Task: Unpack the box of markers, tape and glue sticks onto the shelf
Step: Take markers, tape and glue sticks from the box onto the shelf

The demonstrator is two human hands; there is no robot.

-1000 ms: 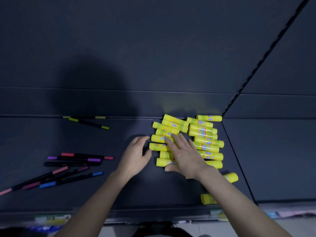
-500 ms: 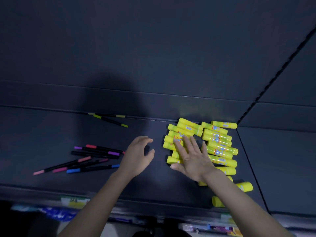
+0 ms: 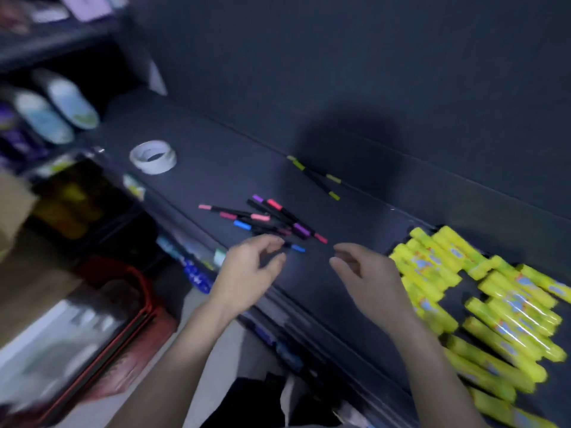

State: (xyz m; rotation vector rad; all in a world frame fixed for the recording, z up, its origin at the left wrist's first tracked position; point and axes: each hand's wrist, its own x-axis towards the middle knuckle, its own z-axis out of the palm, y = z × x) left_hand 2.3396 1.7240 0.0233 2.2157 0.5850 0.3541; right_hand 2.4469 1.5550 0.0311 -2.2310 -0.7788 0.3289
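The dark shelf [image 3: 216, 168] runs from upper left to lower right. Several yellow glue sticks [image 3: 494, 298] lie piled at its right end. A loose bunch of black markers [image 3: 265, 216] with coloured caps lies mid-shelf, and two yellow-capped markers [image 3: 315, 176] lie near the back wall. A white roll of tape [image 3: 153, 156] lies flat at the left end. My left hand [image 3: 247, 270] hovers just in front of the marker bunch, fingers loosely curled, holding nothing. My right hand [image 3: 367, 273] hangs relaxed and empty between the markers and the glue sticks.
A brown cardboard box [image 3: 18, 242] shows at the far left edge. Below the shelf sit a red basket [image 3: 136, 291] and blurred packaged goods. White bottles [image 3: 55, 106] stand on the neighbouring shelf at upper left.
The view has swung left, bringing the tape and the box into sight. My right hand has lifted off the glue sticks, and both hands have moved left toward the markers.
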